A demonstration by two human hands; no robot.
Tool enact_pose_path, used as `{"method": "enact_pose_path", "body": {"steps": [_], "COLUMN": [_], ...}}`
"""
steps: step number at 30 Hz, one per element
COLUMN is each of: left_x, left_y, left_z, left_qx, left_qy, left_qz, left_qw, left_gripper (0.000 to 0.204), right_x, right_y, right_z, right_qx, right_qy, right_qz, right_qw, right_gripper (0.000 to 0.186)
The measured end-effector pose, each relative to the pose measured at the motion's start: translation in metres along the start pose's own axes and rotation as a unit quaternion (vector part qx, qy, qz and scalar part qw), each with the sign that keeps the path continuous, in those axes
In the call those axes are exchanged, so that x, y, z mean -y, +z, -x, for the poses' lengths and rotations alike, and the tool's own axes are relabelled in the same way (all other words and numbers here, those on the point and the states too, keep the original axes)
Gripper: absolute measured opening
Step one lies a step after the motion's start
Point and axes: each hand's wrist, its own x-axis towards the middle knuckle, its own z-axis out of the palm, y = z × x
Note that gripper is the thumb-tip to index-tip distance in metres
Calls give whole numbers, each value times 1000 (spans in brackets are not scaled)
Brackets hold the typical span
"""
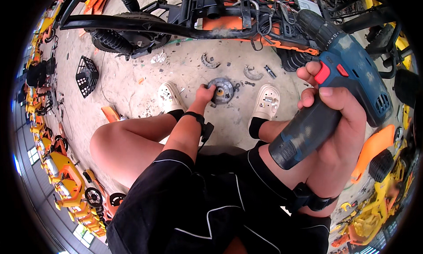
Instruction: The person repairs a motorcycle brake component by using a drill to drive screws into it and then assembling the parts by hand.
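My right hand (pixel 341 108) is wrapped around the grip of a dark blue cordless drill (pixel 357 58), held up close on the right. The drill's black chuck tilts toward the upper left, and its red switch shows above my fingers. Down on the floor, between my feet, my left hand (pixel 205 95) grasps the left rim of a round grey metal brake plate (pixel 225 92). The plate lies flat, with a small brass-coloured centre; my left fingertips are partly hidden. Two curved brake shoes lie beyond it, one at the upper left (pixel 210 61) and one at the right (pixel 252 72).
A vehicle frame (pixel 185 28) with black tubes and a wheel (pixel 145 38) stands across the far side. A black plastic basket (pixel 86 76) sits at the left. Small bolts and debris surround the plate. An orange panel (pixel 374 150) lies at the right; yellow vehicle parts line both sides.
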Motion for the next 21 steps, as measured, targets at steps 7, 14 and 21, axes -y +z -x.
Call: {"method": "enact_pose_path", "body": {"steps": [7,14,21], "left_x": [-22,-29,7], "left_y": [-15,-45,-59], "left_z": [25,24,26], "left_qx": [104,122,296], "left_qy": [-145,-166,-358], "left_qz": [124,63,261], "left_qw": [976,976,846], "left_gripper": [48,43,51], "right_x": [3,3,5], "right_y": [-6,-13,-19], "right_z": [-2,-1,2], "right_qx": [13,64,69], "right_qy": [8,8,19], "right_qz": [-51,-80,-84], "right_qw": [999,995,994], "right_gripper": [32,29,30]}}
